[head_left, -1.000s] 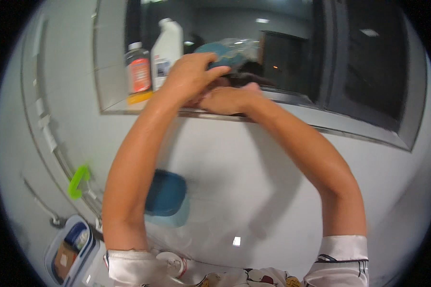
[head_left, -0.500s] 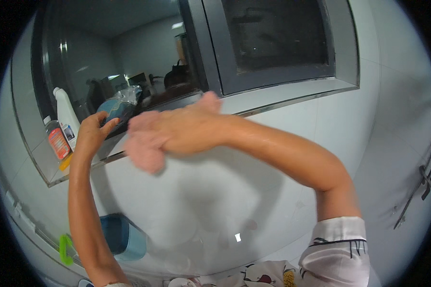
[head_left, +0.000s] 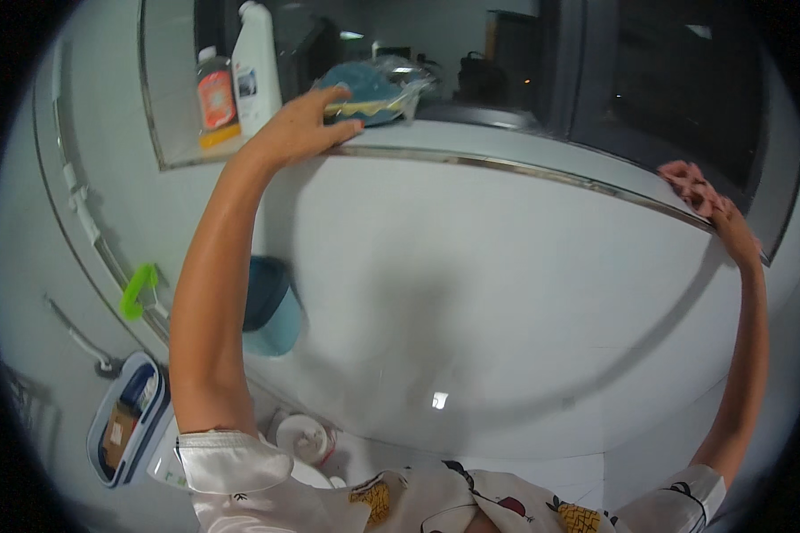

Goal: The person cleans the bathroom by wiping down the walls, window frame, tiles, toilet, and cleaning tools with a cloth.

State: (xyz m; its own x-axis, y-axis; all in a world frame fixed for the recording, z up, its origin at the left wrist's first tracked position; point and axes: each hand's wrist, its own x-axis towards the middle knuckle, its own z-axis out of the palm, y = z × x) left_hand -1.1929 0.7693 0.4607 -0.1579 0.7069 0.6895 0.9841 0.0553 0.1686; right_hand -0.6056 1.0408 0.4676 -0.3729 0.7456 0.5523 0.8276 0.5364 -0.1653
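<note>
My right hand (head_left: 736, 233) presses a crumpled pink cloth (head_left: 692, 188) against the right part of the windowsill (head_left: 516, 158). On the left, my left hand (head_left: 298, 131) rests at the sill's front edge. Its thumb and forefinger are apart, with the fingertips against a rounded teal item (head_left: 364, 87) partly covered in clear plastic. I cannot make out what kind of thing that item is, and its left end is behind my hand. Just left of that hand stand a white bottle (head_left: 256, 71) and a clear bottle (head_left: 216, 93) with an orange label.
Behind the sill is a dark-framed window (head_left: 560, 62). A light-blue bin (head_left: 276, 329) with a dark inside is below, partly behind my left arm. Farther left are a bright green hanger-like thing (head_left: 136, 291), a filled oblong basket (head_left: 98, 440) and a white round object (head_left: 302, 438).
My right hand has carried the pink cloth from near my left hand to the sill's right end. The view has shifted; my left hand stays beside the teal item.
</note>
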